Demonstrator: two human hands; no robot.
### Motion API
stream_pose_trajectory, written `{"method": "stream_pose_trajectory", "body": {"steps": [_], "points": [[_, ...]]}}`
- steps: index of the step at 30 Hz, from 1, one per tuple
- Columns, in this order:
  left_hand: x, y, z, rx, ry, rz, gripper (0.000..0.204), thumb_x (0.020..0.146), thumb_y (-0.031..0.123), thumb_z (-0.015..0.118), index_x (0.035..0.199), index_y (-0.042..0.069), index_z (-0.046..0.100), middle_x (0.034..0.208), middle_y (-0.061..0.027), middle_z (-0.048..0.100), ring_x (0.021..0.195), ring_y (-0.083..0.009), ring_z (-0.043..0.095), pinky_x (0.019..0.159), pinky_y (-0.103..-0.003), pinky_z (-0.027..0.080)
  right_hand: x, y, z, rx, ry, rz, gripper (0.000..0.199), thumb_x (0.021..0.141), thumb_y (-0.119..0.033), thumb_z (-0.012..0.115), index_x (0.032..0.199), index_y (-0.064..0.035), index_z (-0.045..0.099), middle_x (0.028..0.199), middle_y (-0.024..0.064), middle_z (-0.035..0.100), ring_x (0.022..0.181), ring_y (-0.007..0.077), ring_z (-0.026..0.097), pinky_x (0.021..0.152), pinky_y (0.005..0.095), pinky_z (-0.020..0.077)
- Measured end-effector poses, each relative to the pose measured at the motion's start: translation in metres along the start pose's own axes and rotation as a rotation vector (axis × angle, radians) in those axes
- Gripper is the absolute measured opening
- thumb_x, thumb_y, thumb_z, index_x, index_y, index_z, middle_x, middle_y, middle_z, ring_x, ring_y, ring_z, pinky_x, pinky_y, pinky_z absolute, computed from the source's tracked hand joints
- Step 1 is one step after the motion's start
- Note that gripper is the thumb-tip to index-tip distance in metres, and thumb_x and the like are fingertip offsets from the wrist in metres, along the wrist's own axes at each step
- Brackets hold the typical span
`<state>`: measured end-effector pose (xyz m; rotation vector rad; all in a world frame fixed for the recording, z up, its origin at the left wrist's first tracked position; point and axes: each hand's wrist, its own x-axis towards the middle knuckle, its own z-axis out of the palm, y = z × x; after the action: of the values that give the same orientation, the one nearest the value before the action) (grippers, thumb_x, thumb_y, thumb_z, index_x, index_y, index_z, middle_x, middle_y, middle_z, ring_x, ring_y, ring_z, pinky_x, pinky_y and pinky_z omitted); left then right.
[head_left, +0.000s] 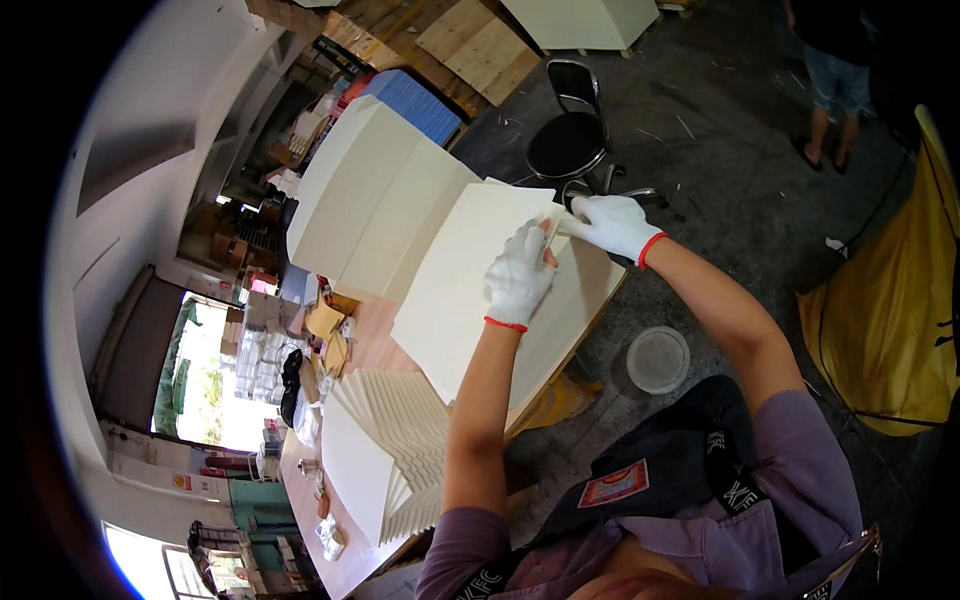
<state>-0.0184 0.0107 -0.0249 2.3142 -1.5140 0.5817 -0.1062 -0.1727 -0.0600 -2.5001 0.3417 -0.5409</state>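
Large cream-white board sheets (pixel 455 280) lie in a flat pile on the table in front of me. Both hands wear white knit gloves with red cuffs and meet over the sheets' far right edge. My left hand (pixel 520 273) is over the top sheet with fingers curled and a bare fingertip or two showing; what it grips is hidden. Close to its right, my right hand (pixel 614 226) has its fingers bent together at a narrow pale edge piece (pixel 553 219) between the hands. That piece is too small to tell from the sheet's edge.
Left of the pile stands a tall folded cream board stack (pixel 375 200). A fanned stack of white sheets (pixel 385 450) sits nearer on the wooden table (pixel 375 340). A black chair (pixel 567 150), a round tub (pixel 658 360), yellow sacking (pixel 890 310) and another person (pixel 835 80) are beyond the right side.
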Motion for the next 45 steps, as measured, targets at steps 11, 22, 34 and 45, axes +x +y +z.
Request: {"method": "stream_pose_trajectory", "body": {"steps": [11, 22, 34, 45], "points": [[0.018, -0.015, 0.011, 0.039, -0.068, -0.144, 0.028, 0.089, 0.021, 0.062, 0.117, 0.015, 0.065, 0.111, -0.0089, 0.067, 0.096, -0.033, 0.066, 0.078, -0.043, 0.054, 0.014, -0.011, -0.01, -0.038, 0.166, -0.33, 0.037, 0.095, -0.047, 0.052, 0.094, -0.0123, 0.065, 0.085, 0.0123, 0.067, 0.08, 0.0319, 0.066, 0.069, 0.0433, 0.0515], [0.005, -0.01, -0.001, -0.481, -0.205, -0.377, 0.035, 0.089, 0.015, 0.07, 0.124, 0.009, 0.067, 0.11, -0.0101, 0.07, 0.09, -0.0161, 0.066, 0.078, -0.029, 0.052, 0.011, -0.016, 0.018, 0.473, 0.107, 0.11, 0.048, 0.101, -0.049, 0.037, 0.104, -0.0075, 0.061, 0.096, 0.0213, 0.067, 0.093, 0.042, 0.063, 0.079, 0.0494, 0.0467], [0.002, -0.013, 0.0, -0.472, -0.108, -0.381, 0.033, 0.089, 0.021, 0.069, 0.122, 0.019, 0.067, 0.113, -0.0097, 0.068, 0.102, -0.03, 0.067, 0.088, -0.036, 0.052, 0.008, -0.018, 0.023, 0.466, 0.176, 0.062, 0.046, 0.101, -0.048, 0.041, 0.107, -0.0072, 0.062, 0.095, 0.0199, 0.065, 0.092, 0.0405, 0.062, 0.079, 0.0465, 0.0464], [0.003, -0.009, -0.004, -0.38, -0.193, -0.321, 0.034, 0.089, 0.018, 0.07, 0.123, 0.014, 0.067, 0.083, -0.0048, 0.065, 0.075, -0.0138, 0.059, 0.072, -0.031, 0.049, 0.01, -0.017, 0.02, 0.43, 0.118, 0.088, 0.044, 0.102, -0.048, 0.038, 0.111, -0.0116, 0.061, 0.1, 0.0206, 0.067, 0.094, 0.0415, 0.063, 0.078, 0.0493, 0.0478]]}}
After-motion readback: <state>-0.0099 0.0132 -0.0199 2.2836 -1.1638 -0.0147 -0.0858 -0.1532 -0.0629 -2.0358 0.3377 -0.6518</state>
